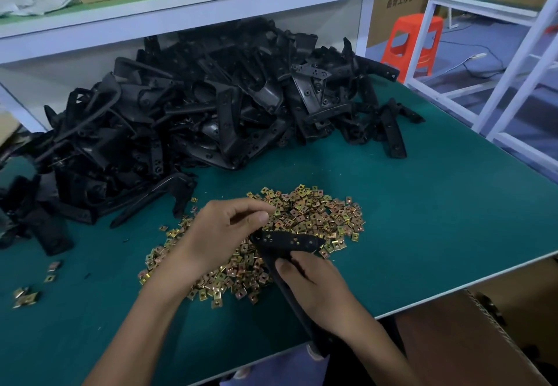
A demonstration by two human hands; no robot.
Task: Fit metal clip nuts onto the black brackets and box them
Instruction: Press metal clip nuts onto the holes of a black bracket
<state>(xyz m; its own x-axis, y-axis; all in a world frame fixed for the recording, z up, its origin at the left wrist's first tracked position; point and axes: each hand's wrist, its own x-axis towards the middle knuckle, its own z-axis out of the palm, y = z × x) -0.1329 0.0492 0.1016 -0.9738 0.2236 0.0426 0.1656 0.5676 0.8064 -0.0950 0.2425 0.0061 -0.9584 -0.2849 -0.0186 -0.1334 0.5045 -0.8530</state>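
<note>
Green matting covers the desk (422, 204); black brackets (196, 108) are heaped at the back, brass-coloured clip nuts (317, 213) spread in front; the right hand (317, 292) grips one bracket (290, 242) over the nuts; the left hand (220, 228) curls finger and thumb together at that bracket's far end, whether pinching a nut cannot be told; a cardboard box (483, 340) stands beside the desk's right edge

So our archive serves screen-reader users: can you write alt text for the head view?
A person's right hand grips a black bracket over a pile of gold clip nuts on a green table, while the left hand curls its fingers at the bracket's upper end. A heap of black brackets lies behind.
</note>
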